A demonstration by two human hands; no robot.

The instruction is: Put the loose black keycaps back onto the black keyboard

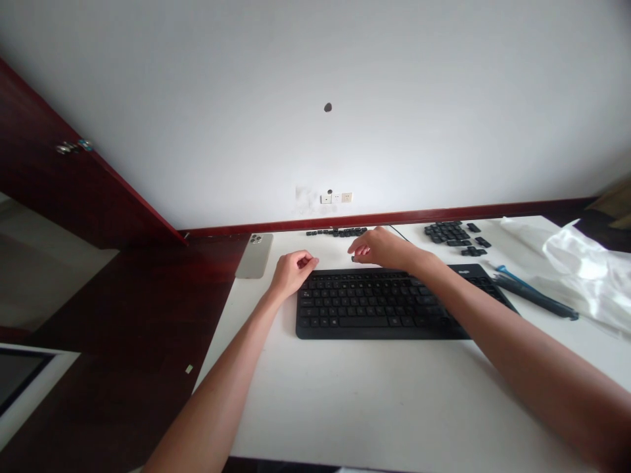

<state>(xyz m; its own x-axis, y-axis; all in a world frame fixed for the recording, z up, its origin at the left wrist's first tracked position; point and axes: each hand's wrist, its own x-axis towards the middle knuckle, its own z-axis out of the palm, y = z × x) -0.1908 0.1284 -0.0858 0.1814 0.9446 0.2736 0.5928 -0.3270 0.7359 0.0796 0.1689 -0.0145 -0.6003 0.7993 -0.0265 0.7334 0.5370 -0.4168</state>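
Black keyboard (365, 305) on white worktop (384, 401), lying toward the back edge, left of the back right corner. Left hand (292, 270) at keyboard's back left corner, curled inward; cannot tell if gripping anything. Right hand (383, 248) just beyond keyboard's back edge, loosely bent, small dark keycap (353, 259) right at the fingertips; cannot tell if pinched or just lying below. Right forearm across keyboard's right part. More along worktop's back edge: row of loose keycaps (350, 232), then bigger keycap cluster (446, 232) toward back right corner. Brush-like tool (535, 297) off keyboard's right end, next to crumpled plastic sheet (591, 259). Phone (255, 255) at worktop's back left corner.

For good handling, probably: pinch tiny caps by opposite sides, keep groups unmixed, steady keyboard with the left, raise right forearm clear of keys, avoid nudging row off back edge.
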